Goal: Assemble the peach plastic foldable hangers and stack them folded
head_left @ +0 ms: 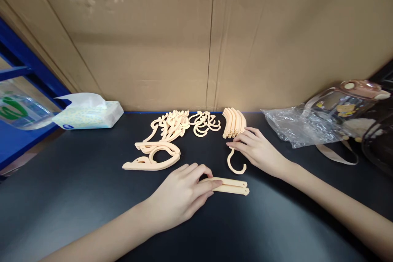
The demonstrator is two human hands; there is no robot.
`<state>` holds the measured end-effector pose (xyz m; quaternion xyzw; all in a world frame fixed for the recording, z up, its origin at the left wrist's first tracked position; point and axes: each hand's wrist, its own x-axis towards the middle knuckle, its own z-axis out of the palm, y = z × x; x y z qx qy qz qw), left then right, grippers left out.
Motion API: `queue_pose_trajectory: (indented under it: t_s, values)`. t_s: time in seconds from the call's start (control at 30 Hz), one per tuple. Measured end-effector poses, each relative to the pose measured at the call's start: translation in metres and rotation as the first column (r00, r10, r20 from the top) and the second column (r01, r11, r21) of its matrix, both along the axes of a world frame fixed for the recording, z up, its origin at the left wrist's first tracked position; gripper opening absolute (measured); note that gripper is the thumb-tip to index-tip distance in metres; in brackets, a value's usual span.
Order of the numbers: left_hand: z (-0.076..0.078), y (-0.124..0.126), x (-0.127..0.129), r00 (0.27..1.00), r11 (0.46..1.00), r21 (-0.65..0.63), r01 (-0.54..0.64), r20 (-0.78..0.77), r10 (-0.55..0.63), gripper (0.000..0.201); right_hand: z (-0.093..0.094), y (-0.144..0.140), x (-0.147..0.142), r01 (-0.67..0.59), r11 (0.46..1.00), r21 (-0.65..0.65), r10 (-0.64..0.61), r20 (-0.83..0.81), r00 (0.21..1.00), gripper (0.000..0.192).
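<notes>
My left hand (181,194) rests on the folded hanger arms (229,186), fingers curled narrow over their near end — the long axis runs away to the right of the grip. My right hand (256,147) lies flat, fingertips on the loose hook (236,163) just beyond. Stacked arms (233,123) sit past it. I can read no writing on the tissue pack (89,114).

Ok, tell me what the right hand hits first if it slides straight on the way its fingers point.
The right hand points left across the black table, fingertips on a single hook. Straight on, the table looks bare until the pile of folded hangers; likely that comes first, though depth is unclear.
</notes>
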<state>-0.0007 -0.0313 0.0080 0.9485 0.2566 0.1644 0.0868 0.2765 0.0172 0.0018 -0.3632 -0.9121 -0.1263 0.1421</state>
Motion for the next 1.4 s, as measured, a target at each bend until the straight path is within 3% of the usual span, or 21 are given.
queue_pose_trajectory:
  t_s: [1.03, 1.13, 1.23, 1.3, 1.4]
  values:
    - [0.011, -0.001, 0.001, 1.000, 0.999, 0.035, -0.025, 0.003, 0.025, 0.032, -0.006, -0.001, 0.001, -0.011, 0.998, -0.061, 0.007, -0.065, 0.998, 0.036]
    - [0.019, 0.004, -0.002, 0.992, 0.987, 0.110, -0.119, 0.047, 0.115, 0.029, -0.005, -0.002, 0.003, 0.004, 0.998, -0.055, -0.008, -0.066, 0.998, 0.033]
    - [0.034, 0.018, -0.012, 0.953, 0.945, 0.134, -0.299, 0.099, 0.287, 0.029, -0.005, -0.002, 0.006, 0.029, 0.998, -0.051, -0.033, -0.071, 0.997, 0.033]
    - [0.045, 0.031, -0.021, 0.898, 0.892, 0.116, -0.438, 0.096, 0.428, 0.032, -0.005, -0.002, 0.007, 0.043, 0.998, -0.050, -0.047, -0.083, 0.995, 0.034]
    - [0.058, 0.057, -0.039, 0.773, 0.770, 0.069, -0.634, 0.030, 0.634, 0.036, -0.005, -0.003, 0.007, 0.039, 0.998, -0.057, -0.044, -0.098, 0.994, 0.032]
